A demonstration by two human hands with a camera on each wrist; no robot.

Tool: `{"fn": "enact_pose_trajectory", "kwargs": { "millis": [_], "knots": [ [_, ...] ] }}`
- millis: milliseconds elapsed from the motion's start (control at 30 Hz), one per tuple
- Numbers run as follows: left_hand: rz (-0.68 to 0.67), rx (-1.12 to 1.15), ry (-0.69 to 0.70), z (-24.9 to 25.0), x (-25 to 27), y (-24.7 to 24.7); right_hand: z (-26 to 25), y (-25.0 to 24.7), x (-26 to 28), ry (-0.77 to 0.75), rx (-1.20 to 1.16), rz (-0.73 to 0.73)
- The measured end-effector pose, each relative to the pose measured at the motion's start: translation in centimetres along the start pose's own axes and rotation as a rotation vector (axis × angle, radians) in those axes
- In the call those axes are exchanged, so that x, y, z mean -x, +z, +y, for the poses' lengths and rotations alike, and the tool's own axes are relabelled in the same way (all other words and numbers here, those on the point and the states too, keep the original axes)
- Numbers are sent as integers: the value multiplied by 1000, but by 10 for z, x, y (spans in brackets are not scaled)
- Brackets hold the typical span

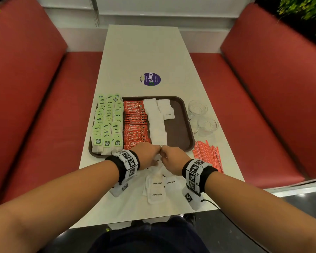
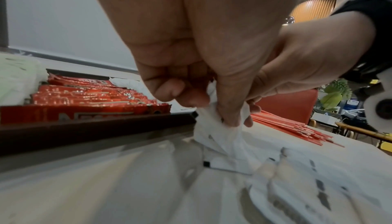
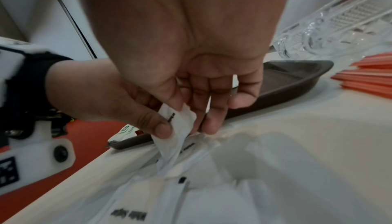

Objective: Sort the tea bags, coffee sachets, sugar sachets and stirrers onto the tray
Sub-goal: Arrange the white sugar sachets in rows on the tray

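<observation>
A brown tray (image 1: 179, 125) holds rows of green tea bags (image 1: 107, 123), red coffee sachets (image 1: 135, 123) and white sugar sachets (image 1: 156, 121). Just in front of its near edge my left hand (image 1: 153, 154) and right hand (image 1: 165, 152) meet over a loose pile of sugar sachets (image 1: 156, 189). The left hand (image 2: 201, 103) pinches a small bunch of these sachets (image 2: 216, 135) between thumb and fingers. My right hand (image 3: 197, 113) grips the same bunch (image 3: 178, 132) from the other side. Red-and-white stirrers (image 1: 208, 154) lie on the table right of the tray.
Two clear glass cups (image 1: 197, 108) (image 1: 207, 126) stand right of the tray, behind the stirrers. A purple round sticker (image 1: 150, 79) sits mid-table. Red benches (image 1: 44, 106) flank the narrow white table (image 1: 144, 52). The tray's right third is bare.
</observation>
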State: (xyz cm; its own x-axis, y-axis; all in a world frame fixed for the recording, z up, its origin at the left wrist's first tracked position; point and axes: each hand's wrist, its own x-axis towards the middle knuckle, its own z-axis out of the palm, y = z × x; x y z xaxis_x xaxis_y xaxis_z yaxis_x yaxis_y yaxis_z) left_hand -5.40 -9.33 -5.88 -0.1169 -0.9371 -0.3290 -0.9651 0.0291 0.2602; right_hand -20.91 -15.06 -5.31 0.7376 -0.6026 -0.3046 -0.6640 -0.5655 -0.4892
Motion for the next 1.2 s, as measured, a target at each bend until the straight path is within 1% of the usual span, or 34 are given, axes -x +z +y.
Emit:
{"fn": "enact_pose_trajectory", "kwargs": {
  "millis": [133,300,367,433,500,567,633,700,800,900,1000,1100,1200],
  "knots": [
    [13,49,25,-3,-1,-9,7,-5,0,-2,-79,54],
    [208,314,-4,-10,-5,-21,18,-10,-2,21,-168,68],
    [239,377,-17,-8,-8,-25,21,-15,-5,24,-216,94],
    [227,435,-40,-5,-11,-28,23,-21,-8,31,-270,115],
    [234,427,-46,-5,-13,-29,27,-28,-11,28,-277,131],
    [271,370,-41,-8,-17,-30,31,-34,-13,20,-273,141],
    [291,334,-33,-9,-21,-34,36,-41,-13,27,-302,114],
    [271,339,-44,-9,-27,-37,40,-47,-14,50,-371,72],
    [224,391,-84,-7,-37,-42,47,-54,-15,65,-399,71],
    [229,386,-109,-5,-50,-44,56,-61,-19,59,-439,70],
    [226,336,-77,-1,-63,-48,66,-68,-23,49,-475,49],
    [260,316,-52,-1,-76,-56,76,-74,-27,49,-477,69],
    [330,339,-114,-11,-88,-67,86,-82,-28,83,-474,45]
  ]
}}
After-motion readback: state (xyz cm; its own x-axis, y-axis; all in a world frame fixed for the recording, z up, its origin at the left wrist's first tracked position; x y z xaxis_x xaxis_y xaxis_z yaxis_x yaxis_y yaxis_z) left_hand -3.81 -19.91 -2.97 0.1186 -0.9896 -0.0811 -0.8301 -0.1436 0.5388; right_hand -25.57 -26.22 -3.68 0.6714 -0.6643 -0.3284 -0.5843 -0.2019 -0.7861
